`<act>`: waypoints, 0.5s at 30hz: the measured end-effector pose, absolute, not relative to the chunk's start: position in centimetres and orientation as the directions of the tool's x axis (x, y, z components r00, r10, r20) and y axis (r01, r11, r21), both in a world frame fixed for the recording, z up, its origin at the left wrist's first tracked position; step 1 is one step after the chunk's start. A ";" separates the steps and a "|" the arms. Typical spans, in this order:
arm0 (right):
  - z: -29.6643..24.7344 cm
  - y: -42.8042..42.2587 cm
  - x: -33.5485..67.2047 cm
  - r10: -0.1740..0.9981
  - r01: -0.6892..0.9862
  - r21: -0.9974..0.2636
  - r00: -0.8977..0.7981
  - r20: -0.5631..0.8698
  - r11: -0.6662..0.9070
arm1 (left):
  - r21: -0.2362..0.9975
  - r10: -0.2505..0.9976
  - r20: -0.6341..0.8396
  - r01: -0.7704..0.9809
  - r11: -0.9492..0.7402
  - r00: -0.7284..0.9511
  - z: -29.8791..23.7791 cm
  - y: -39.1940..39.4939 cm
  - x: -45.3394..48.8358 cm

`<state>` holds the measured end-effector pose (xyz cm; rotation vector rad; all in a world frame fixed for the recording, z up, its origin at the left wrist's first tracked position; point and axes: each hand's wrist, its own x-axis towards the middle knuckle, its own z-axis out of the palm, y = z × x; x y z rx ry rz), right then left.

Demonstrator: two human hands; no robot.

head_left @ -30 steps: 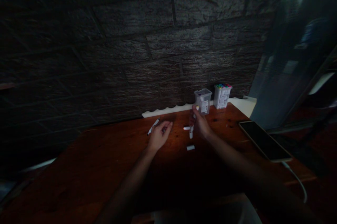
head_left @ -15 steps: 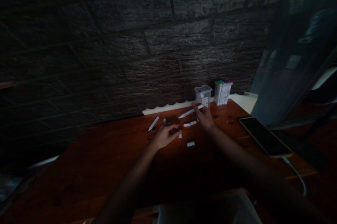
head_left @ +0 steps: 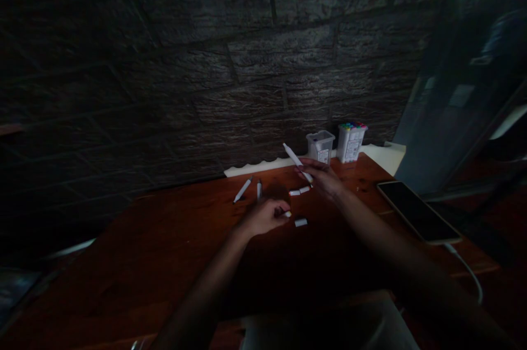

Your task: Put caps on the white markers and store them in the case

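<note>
My right hand is closed around an uncapped white marker, which slants up to the left above the table. Lower and to the left, my left hand pinches a small white marker cap with a yellowish end. Just right of that hand a loose white cap lies on the wood. Two more caps rest end to end below the raised marker. Beyond my left hand lie a white marker with dark tips and another marker, partly hidden by the hand.
A clear plastic box stands at the back, beside a similar box full of markers with coloured ends. A phone with a white cable lies at the right of the wooden table. Behind rises a dark brick wall.
The marker in my right hand has turned, its free end swinging upward. My left hand has closed on the small cap and moved slightly right with it.
</note>
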<state>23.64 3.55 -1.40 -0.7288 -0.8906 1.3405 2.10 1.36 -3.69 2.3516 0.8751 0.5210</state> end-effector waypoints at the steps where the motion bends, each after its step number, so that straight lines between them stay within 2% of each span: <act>1: -1.5 3.5 23.5 0.993 -0.486 -0.868 0.000 0.121 0.106 | 0.643 0.697 0.165 0.460 -0.613 0.698 -3.8 1.4 2.1; 5: -2.0 3.2 23.2 0.990 -0.374 -0.920 -0.039 0.138 0.114 | 0.818 0.813 0.253 0.332 -0.469 0.525 -3.8 2.6 1.3; 8: -2.4 2.8 22.7 0.983 -0.255 -0.962 -0.130 0.132 0.095 | 0.956 0.931 0.252 0.080 -0.281 0.263 -3.0 3.9 0.1; 11: -2.9 2.4 22.1 0.962 -0.151 -0.984 -0.241 0.130 0.095 | 0.959 0.983 0.174 -0.236 -0.157 0.052 -2.1 4.7 -1.0; 15: -3.8 2.5 21.3 0.936 -0.056 -0.990 -0.323 0.142 0.131 | 0.890 0.999 0.048 -0.454 -0.032 0.022 -1.6 4.7 -1.0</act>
